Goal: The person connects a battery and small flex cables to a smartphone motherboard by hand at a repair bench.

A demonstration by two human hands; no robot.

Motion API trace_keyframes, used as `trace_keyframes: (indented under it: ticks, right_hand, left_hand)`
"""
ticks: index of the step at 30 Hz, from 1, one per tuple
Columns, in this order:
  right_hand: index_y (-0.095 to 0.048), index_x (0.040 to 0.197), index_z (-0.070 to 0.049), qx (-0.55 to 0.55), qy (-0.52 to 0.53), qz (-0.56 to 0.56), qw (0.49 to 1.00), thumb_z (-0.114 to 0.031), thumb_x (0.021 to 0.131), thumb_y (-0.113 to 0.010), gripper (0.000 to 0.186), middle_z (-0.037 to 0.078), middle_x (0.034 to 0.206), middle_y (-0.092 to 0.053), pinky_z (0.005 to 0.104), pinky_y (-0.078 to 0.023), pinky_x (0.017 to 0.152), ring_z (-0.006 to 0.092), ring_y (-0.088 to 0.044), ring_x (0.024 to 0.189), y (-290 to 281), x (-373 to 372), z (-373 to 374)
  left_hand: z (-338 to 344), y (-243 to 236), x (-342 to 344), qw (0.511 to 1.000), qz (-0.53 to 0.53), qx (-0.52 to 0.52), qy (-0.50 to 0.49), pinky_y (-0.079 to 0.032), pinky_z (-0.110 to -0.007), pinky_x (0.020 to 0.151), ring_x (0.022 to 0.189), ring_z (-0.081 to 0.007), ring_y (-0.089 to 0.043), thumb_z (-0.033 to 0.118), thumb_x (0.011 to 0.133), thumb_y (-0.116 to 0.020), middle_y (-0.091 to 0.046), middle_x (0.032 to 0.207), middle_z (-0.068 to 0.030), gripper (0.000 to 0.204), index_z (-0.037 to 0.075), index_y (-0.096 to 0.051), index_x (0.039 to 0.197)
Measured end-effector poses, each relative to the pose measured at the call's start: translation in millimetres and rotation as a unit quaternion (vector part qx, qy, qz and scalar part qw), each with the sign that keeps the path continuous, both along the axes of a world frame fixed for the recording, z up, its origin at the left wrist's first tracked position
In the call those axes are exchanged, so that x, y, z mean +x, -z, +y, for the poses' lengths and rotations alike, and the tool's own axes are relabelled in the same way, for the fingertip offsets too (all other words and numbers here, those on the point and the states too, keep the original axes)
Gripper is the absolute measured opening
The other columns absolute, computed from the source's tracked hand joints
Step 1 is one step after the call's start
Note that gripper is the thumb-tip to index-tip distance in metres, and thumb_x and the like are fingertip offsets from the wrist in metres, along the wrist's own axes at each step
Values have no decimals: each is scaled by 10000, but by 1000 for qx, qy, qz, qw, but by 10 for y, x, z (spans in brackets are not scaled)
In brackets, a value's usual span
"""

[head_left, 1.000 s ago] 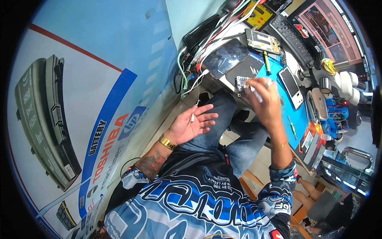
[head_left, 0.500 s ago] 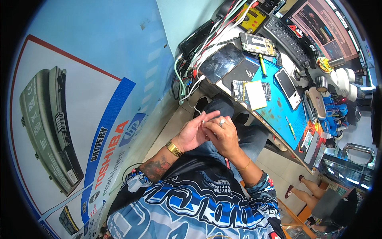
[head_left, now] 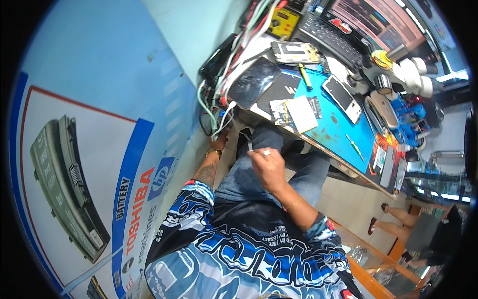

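Observation:
My right hand, a ring on one finger, is held over my lap in a closed pinch. From its fingertips runs the end of a thin white cable, which leads up toward the bench edge. My left hand, below a gold watch, reaches low between the wall and the bench. It is at the hanging cables, close to a white plug. Its fingers are partly hidden and small, so what they touch does not show.
On the bench lie a blue mat, a white-backed phone, an opened phone, circuit boards, a dark tablet and a small screwdriver. A microscope stands beyond. Another person's legs show at the right.
My left hand has left my right hand and moved down-left to the cables by the wall. My right hand keeps its pinch on the white cable. The whole view has shifted.

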State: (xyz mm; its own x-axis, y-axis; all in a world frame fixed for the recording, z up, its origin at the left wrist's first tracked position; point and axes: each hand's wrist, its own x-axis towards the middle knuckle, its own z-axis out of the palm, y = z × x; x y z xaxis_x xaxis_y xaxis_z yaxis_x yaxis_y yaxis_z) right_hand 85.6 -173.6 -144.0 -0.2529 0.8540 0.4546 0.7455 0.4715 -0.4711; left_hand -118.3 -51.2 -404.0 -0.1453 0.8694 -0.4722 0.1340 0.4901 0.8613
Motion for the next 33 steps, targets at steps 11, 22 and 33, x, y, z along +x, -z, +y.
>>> trace_keyframes:
  ticks: [11,22,33]
  right_hand:
    - [-545,1526,-79,-235,-30,-4,972,-221,894,-819,703,239,1316,-672,503,-530,961,401,-659,1162,487,-191,-268]
    - [-749,1113,-30,-376,-107,279,877,-223,1012,-715,220,202,885,-735,482,-558,776,414,-709,861,31,-273,-274]
    - [-757,896,-72,-113,-66,-5,991,-163,862,-769,97,89,840,-637,456,-507,742,339,-653,824,-850,140,20]
  left_hand:
    - [-1186,-649,-809,958,23,-138,251,-579,-360,760,838,-227,-746,250,1044,-660,-788,995,-129,305,-8,-766,1166]
    - [-1383,-2122,-864,759,-636,-126,-55,-514,-341,781,832,-158,-635,202,1117,-580,-682,909,-49,220,21,-682,1188]
    - [-1091,-3341,27,887,133,355,263,-602,-362,775,907,-303,-774,135,987,-732,-788,1102,-183,262,-4,-760,1208]
